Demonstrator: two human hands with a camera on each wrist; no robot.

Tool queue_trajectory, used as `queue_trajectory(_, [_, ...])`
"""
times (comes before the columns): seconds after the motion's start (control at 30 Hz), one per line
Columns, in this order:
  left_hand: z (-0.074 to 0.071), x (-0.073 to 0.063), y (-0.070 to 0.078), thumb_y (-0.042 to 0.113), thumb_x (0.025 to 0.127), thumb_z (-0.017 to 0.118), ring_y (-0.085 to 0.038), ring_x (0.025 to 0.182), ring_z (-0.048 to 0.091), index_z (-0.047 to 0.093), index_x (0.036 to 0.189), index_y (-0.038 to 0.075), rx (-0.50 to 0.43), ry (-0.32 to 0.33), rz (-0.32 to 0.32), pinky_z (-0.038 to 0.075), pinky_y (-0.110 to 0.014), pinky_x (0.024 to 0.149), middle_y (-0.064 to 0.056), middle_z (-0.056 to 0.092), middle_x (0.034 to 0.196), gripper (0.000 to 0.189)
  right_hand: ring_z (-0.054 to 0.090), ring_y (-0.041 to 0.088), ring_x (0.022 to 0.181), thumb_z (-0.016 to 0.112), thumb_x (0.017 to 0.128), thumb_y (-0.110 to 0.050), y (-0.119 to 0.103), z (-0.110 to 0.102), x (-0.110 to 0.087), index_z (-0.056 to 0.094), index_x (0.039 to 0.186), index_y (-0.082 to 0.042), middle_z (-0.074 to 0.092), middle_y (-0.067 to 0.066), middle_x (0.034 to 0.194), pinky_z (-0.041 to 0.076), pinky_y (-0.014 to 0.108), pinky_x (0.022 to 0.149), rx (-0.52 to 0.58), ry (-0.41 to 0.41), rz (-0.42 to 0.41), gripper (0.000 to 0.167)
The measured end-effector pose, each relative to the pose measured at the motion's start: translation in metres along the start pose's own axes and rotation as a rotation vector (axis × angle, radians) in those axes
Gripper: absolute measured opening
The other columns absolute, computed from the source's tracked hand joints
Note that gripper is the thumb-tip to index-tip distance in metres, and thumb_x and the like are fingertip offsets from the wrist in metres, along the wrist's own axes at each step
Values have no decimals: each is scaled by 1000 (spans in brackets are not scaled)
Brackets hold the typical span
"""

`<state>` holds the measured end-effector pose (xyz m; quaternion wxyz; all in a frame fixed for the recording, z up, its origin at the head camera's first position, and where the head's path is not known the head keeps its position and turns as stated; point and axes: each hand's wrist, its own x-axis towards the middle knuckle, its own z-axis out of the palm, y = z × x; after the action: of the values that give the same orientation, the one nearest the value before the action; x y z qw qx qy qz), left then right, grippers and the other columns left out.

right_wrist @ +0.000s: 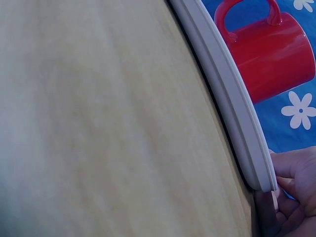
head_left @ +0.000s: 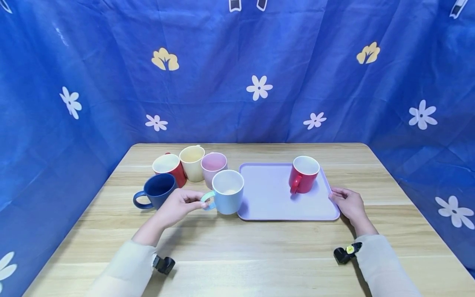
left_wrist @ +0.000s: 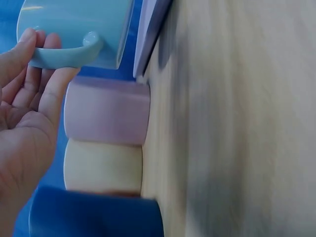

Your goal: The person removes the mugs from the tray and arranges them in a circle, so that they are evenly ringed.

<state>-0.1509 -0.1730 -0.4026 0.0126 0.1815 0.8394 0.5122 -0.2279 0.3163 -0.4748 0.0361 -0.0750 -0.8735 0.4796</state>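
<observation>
My left hand (head_left: 178, 208) holds a light blue mug (head_left: 229, 200) by its handle (left_wrist: 66, 55), fingers and thumb closed round it. The mug is upright, lifted off the table, just at the tray's left edge. My right hand (head_left: 349, 204) grips the right rim of a lilac tray (head_left: 265, 202); in the right wrist view its fingers (right_wrist: 289, 165) are at the tray's corner, partly hidden. A red mug (head_left: 302, 177) stands upright on the tray's right part, its handle toward the near side.
Left of the tray stand a pink mug (head_left: 213, 165), a cream mug (head_left: 193, 167), another red mug (head_left: 178, 173) and a dark blue mug (head_left: 158, 192), close together on the wooden table (head_left: 252, 255). A blue flowered cloth (head_left: 222, 111) hangs behind and at both sides.
</observation>
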Motion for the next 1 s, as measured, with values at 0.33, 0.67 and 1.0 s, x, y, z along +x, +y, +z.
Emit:
queue_trajectory(0.33, [-14, -22, -11, 10, 84, 72, -14, 72, 60, 71, 102, -3, 5, 20, -12, 51, -27, 64, -4, 69, 85, 22, 60, 32, 106, 62, 92, -15, 0, 0, -1, 57, 124, 8, 62, 24, 115, 46, 12, 69, -6, -2, 8, 40])
queue_trajectory(0.67, [-28, -45, -21, 9, 86, 69, -14, 77, 63, 68, 103, -8, -14, 36, -30, 53, -30, 70, -4, 70, 87, 24, 63, 19, 96, 64, 90, -14, 0, 0, 0, 59, 122, 8, 64, 23, 112, 45, 11, 68, 4, 7, -13, 39])
queue_trajectory(1.0, [-42, -61, -34, -4, 87, 64, -9, 80, 65, 63, 103, -16, -93, 50, 33, 53, -23, 72, -3, 71, 89, 20, 63, 14, 92, 65, 90, -14, 0, -1, 0, 59, 122, 9, 64, 23, 111, 45, 10, 68, 1, 3, -20, 39])
